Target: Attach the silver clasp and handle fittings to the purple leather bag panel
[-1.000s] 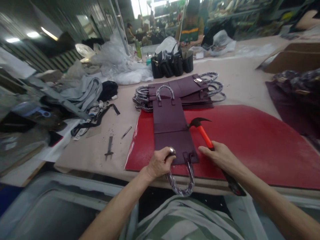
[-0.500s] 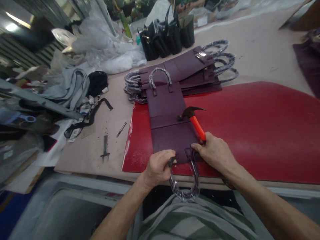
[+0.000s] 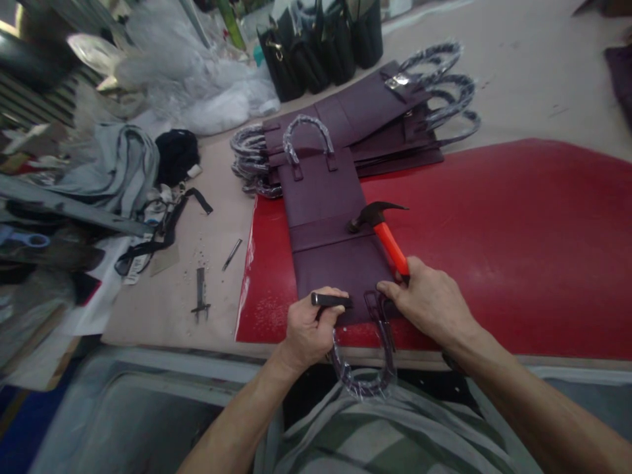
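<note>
A long purple leather bag panel [image 3: 323,194] lies on the red mat, with a plastic-wrapped handle at each end. The near handle [image 3: 365,385] hangs over the table's front edge. My left hand [image 3: 312,329] is closed on a short black rod-like tool [image 3: 330,301], held almost level above the panel's near end; its working tip is not clear. In my right hand [image 3: 427,296] is a claw hammer [image 3: 392,247] with an orange handle, its dark head over the panel's middle seam. The right thumb is by the base of the near handle.
Behind the panel lies a stack of purple bag panels [image 3: 375,118] with wrapped handles. Black bags [image 3: 320,52] stand farther back. Left of the red mat [image 3: 494,250] are a slim metal tool [image 3: 232,255] and a dark flat tool [image 3: 200,293]. Clear plastic [image 3: 207,92] heaps at back left.
The black tool in my left hand has turned, so more of its length shows, lying sideways. My right hand still holds the hammer nearly as before. The view has shifted slightly.
</note>
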Demonstrator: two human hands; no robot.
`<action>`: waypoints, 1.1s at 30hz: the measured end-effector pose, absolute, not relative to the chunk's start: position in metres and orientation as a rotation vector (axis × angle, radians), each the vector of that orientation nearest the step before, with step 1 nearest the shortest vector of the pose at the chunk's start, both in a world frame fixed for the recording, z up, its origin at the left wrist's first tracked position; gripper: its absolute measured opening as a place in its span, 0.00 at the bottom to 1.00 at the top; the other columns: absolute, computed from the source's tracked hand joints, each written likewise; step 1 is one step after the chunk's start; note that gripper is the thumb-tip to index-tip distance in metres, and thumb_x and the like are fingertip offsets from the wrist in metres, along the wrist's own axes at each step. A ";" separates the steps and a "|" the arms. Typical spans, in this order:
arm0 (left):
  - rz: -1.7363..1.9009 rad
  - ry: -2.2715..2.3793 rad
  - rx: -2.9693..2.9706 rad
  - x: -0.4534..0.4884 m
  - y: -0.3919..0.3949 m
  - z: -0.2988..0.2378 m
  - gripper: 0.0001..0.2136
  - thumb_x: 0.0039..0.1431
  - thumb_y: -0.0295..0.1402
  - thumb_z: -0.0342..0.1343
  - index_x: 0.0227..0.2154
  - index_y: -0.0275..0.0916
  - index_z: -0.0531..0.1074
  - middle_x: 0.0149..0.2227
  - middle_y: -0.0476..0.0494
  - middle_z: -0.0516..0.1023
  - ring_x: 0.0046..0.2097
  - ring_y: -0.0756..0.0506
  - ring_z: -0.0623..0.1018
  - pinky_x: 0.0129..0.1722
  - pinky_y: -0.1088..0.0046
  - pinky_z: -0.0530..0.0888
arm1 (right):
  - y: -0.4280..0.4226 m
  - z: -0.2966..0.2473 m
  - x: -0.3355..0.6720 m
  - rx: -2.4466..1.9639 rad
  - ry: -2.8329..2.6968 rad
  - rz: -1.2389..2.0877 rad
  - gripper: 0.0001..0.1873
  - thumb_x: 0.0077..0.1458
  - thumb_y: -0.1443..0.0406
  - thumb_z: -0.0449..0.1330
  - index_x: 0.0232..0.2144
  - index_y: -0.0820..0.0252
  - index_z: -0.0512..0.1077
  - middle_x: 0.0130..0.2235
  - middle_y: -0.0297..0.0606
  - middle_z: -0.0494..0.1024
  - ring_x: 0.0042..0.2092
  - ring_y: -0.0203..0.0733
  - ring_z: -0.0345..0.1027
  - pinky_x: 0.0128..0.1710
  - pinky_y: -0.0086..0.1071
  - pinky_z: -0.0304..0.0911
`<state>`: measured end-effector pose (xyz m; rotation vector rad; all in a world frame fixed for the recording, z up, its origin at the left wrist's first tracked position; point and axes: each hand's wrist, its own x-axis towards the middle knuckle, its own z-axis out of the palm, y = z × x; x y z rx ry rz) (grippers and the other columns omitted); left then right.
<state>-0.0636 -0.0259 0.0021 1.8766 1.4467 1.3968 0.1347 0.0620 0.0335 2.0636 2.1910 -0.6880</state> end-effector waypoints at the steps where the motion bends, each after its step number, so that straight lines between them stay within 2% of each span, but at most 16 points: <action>1: 1.392 1.448 1.901 -0.063 -0.025 0.002 0.07 0.62 0.22 0.56 0.39 0.35 0.77 0.39 0.43 0.84 0.42 0.48 0.83 0.47 0.74 0.80 | 0.062 0.034 0.134 2.059 2.187 -0.691 0.17 0.60 0.52 0.62 0.39 0.59 0.66 0.34 0.45 0.79 0.38 0.55 0.75 0.30 0.35 0.53; 23: 1.317 1.522 2.043 -0.058 -0.025 0.001 0.08 0.63 0.23 0.54 0.42 0.36 0.75 0.39 0.42 0.83 0.43 0.47 0.83 0.47 0.74 0.80 | 0.062 0.032 0.136 2.031 2.244 -0.707 0.18 0.61 0.52 0.63 0.40 0.60 0.66 0.34 0.45 0.79 0.37 0.55 0.75 0.30 0.36 0.54; 33: 1.318 1.579 2.065 -0.052 -0.025 -0.002 0.08 0.62 0.23 0.54 0.42 0.37 0.74 0.39 0.43 0.83 0.41 0.47 0.83 0.43 0.76 0.80 | 0.059 0.031 0.138 2.046 2.289 -0.703 0.19 0.60 0.52 0.63 0.42 0.61 0.68 0.34 0.45 0.79 0.37 0.53 0.74 0.31 0.35 0.52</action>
